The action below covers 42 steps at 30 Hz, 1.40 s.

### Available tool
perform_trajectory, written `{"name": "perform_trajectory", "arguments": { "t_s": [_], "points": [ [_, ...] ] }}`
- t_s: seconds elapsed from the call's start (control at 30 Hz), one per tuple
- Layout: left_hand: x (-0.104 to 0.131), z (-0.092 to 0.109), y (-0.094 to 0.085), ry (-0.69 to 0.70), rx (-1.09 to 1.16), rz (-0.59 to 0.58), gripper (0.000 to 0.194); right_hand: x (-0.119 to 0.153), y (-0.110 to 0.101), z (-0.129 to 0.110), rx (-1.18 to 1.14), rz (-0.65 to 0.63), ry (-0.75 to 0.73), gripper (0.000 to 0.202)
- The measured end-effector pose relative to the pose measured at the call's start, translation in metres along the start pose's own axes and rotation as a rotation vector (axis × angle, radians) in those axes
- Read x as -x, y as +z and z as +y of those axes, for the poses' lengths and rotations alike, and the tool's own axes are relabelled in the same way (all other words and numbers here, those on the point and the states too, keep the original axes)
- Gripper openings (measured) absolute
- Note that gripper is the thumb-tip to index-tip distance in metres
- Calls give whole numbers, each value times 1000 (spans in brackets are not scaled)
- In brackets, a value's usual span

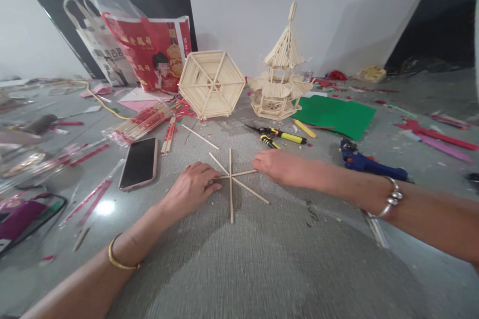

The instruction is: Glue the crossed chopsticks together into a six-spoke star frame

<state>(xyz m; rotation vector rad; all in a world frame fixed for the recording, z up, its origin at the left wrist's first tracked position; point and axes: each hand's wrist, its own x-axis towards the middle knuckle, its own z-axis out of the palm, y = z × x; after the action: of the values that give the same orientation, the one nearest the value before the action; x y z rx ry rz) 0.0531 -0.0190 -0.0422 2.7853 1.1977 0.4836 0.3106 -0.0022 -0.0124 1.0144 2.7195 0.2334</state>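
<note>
Three thin wooden sticks cross at one middle point on the grey surface, forming a six-armed star. One stick (231,204) runs away from me, and another stick (250,191) slants from upper left to lower right. The third, a crosswise stick (243,174), has its left end pinched in my left hand (195,183). My right hand (279,166) grips the right end of that same stick, its fingertips curled over it. Just beyond the star lies a loose stick (200,137). Whether the crossing is glued, I cannot tell.
Behind stand a hexagonal stick panel (212,84) and a stick pagoda (282,75). Yellow-black pliers (279,135), a blue glue gun (370,162), a phone (139,163), bundled sticks (144,122) and green sheet (337,114) lie around. A red bag (149,55) leans at the back.
</note>
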Motion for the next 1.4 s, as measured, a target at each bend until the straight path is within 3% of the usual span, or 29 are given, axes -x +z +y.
{"name": "perform_trajectory", "arguments": {
  "t_s": [0.23, 0.33, 0.5, 0.6, 0.73, 0.9, 1.17, 1.4],
  "points": [
    [0, -1, 1, 1, 5, 9, 14, 1, 1, 3, -2, 57, 12, 19],
    [-1, 0, 0, 2, 3, 5, 14, 9, -6, 12, -9, 95, 52, 18],
    [-1, 1, -1, -5, 28, -4, 14, 28, -15, 32, -112, 265, 114, 23],
    [-1, 1, -1, -5, 39, 17, 14, 33, -12, 34, -141, 254, 159, 23],
    [0, -1, 0, 5, 38, 32, 14, 33, -4, 28, -133, 167, 201, 21],
    [1, -1, 0, 3, 31, 9, 15, 36, -1, 15, -171, 159, 239, 22],
    [2, -3, 3, 19, -4, 25, 15, 41, -7, -32, -424, 19, 217, 17],
    [2, -2, 3, 13, 7, 13, 15, 42, -2, -43, -415, 21, 199, 14]
  ]
}}
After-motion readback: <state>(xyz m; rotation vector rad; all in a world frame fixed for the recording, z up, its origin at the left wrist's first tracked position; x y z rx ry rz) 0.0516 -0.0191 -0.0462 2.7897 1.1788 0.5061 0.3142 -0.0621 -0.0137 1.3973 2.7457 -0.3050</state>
